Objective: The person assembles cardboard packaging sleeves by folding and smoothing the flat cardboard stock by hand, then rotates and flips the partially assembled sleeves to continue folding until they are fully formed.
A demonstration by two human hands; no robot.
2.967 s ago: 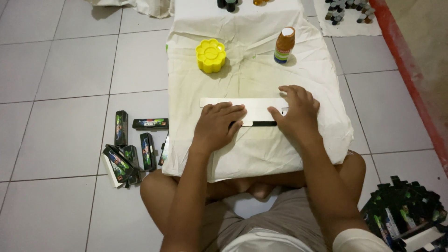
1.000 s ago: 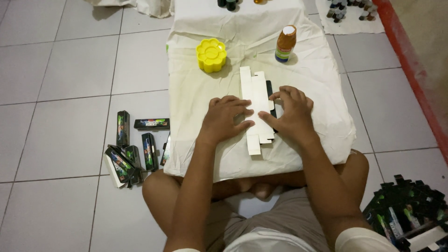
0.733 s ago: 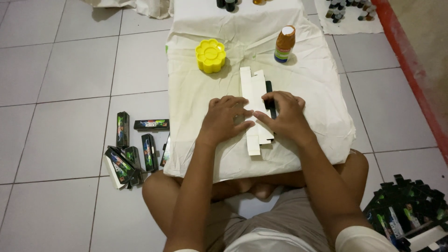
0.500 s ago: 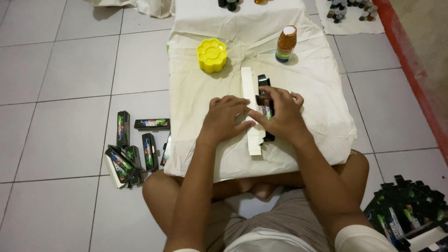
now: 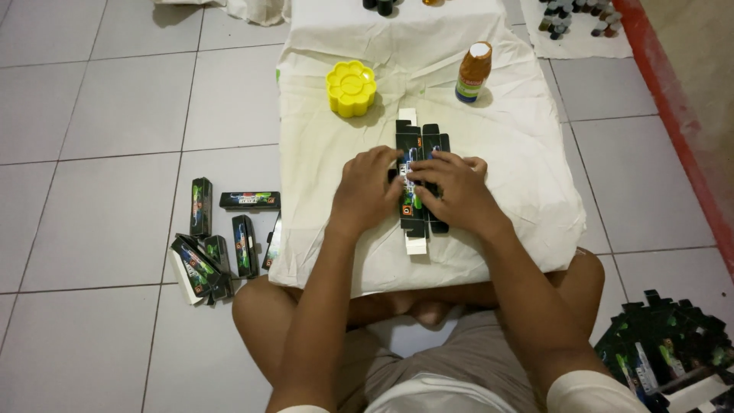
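Both hands press a flat, dark printed carton blank (image 5: 413, 180) at the middle of the cloth-covered surface (image 5: 520, 153): left hand (image 5: 367, 191) with fingers spread flat, right hand (image 5: 451, 191) with fingers curled over the fold. Uneven pressure could crease it crooked or slide it on the loose cloth toward the glue bottle (image 5: 474, 73).

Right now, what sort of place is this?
Probably a home floor used for hand packaging: white floor tiles, a cloth-covered low table, finished small boxes piled beside the seated person.
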